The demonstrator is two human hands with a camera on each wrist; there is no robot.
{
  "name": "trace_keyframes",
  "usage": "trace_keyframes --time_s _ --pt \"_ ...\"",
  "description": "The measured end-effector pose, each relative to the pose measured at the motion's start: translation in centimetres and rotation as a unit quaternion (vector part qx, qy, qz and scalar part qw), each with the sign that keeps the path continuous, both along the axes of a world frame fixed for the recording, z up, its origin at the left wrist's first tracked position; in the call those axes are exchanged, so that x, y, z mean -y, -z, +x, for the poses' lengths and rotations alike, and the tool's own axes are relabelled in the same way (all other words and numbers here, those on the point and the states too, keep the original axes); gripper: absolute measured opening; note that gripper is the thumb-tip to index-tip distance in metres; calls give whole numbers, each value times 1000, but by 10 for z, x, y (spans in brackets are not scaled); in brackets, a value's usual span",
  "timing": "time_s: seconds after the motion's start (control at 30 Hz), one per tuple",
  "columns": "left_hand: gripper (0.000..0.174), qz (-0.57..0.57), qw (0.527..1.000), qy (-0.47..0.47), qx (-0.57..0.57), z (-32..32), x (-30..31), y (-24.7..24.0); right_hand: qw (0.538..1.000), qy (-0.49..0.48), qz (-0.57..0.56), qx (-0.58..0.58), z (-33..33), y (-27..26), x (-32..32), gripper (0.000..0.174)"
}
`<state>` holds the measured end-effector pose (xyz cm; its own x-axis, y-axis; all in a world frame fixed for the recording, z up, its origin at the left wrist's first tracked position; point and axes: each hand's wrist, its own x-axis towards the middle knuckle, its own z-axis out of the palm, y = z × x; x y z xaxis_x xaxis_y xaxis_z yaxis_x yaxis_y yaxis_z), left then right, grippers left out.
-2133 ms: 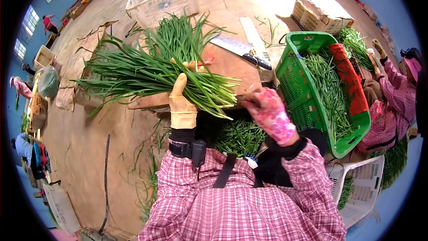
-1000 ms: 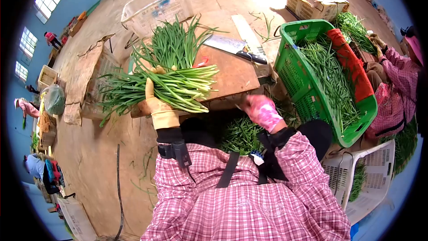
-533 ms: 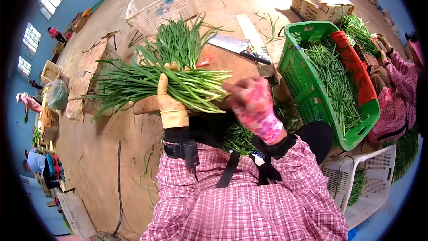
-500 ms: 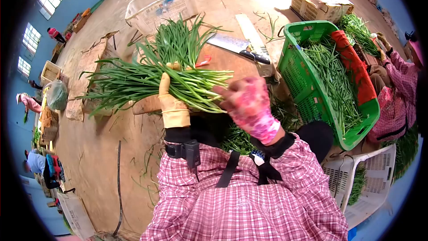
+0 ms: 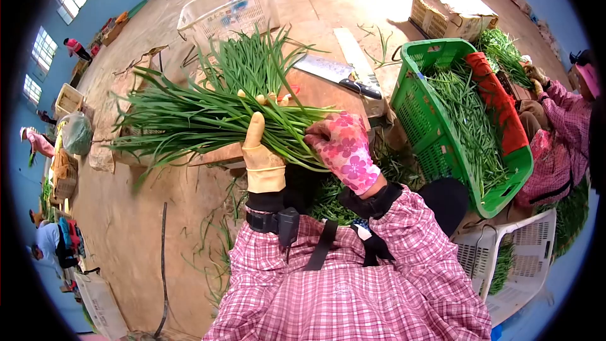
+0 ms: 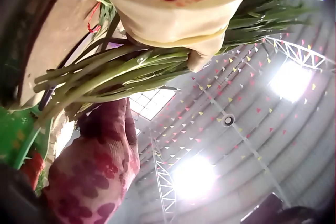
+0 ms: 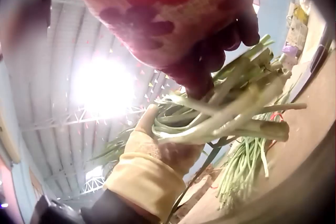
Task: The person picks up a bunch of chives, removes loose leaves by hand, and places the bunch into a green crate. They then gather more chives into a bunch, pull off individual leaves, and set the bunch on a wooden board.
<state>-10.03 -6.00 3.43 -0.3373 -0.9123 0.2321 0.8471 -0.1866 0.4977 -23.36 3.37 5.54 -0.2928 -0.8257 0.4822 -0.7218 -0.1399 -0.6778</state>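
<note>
My left hand (image 5: 262,163), in a yellow glove, grips a large bunch of garlic chives (image 5: 189,119) around its middle. The leaves fan out to the left and the pale stems point right. At the stem end is my right hand (image 5: 346,151) in a pink flowered glove, its curled fingers pinching stems. In the right wrist view those fingers bend over the pale stems (image 7: 236,113) close to their ends. Behind, a second bunch (image 5: 243,63) lies on the wooden board (image 5: 347,106), with a red tie by its stems. A cleaver (image 5: 328,68) rests flat to its right.
A green crate (image 5: 413,98) of loose greens, with a red cloth (image 5: 499,113) over its side, stands at right. A white crate (image 5: 230,19) is behind the board, another (image 5: 530,252) at lower right. Trimmings lie beneath my hands. A person (image 5: 565,126) sits at far right.
The right hand has come left and up from beside the board onto the stem ends, and its fingers now pinch stems. The left hand keeps its grip on the bunch, slightly further right.
</note>
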Motion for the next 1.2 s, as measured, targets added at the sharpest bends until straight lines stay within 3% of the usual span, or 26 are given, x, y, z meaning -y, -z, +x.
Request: trace_keyframes --time_s 0.1,0.2,0.27,0.3,0.33,0.43,0.47,0.53,0.57,0.67,0.73,0.8,0.93,1.0,1.03,1.07,1.13,1.2 --pt "37 21 998 53 17 10 9 12 985 -27 110 132 -5 -5 -4 17" --pt "32 44 998 46 -4 14 18 21 953 -67 132 264 -38 -24 -36 20" --pt "33 54 997 52 -9 15 24 21 966 -34 237 98 -71 4 -45 16" --pt "36 52 997 49 0 15 23 20 969 68 140 -194 -68 14 -45 12" --pt "38 48 998 48 8 13 23 16 957 105 52 -267 -65 21 -48 10" --pt "47 25 998 61 1 3 9 3 996 17 59 -62 -26 3 -33 14" --pt "49 18 998 55 1 -2 4 0 997 13 32 -67 -17 -4 -26 14" --pt "53 3 999 40 0 -9 -5 -3 996 13 90 5 -10 -1 -11 15" --pt "54 3 999 32 23 -9 -7 -4 999 26 41 -6 -8 3 -6 13" --pt "55 -9 998 42 43 -6 -8 1 998 -12 35 -41 -11 4 -1 11" --pt "55 -2 998 43 54 -5 -2 8 978 -38 134 154 -16 -6 -3 15" --pt "53 -5 999 31 40 -8 -4 4 991 11 89 104 -18 -4 -3 18" --pt "52 5 998 54 16 -8 1 8 956 -46 116 265 -34 -28 -25 27" --pt "57 26 996 70 -50 -3 4 6 977 -13 196 84 -65 -2 -37 24" --pt "53 63 989 114 -70 4 23 26 975 53 180 -115 -80 21 -47 20" --pt "53 74 987 118 -79 5 22 24 931 119 155 -309 -79 21 -53 16" --pt "52 96 982 131 -99 6 21 18 970 92 44 -222 -60 23 -49 8" --pt "48 108 986 115 -52 4 20 20 948 39 -83 -306 -27 -1 -42 10"
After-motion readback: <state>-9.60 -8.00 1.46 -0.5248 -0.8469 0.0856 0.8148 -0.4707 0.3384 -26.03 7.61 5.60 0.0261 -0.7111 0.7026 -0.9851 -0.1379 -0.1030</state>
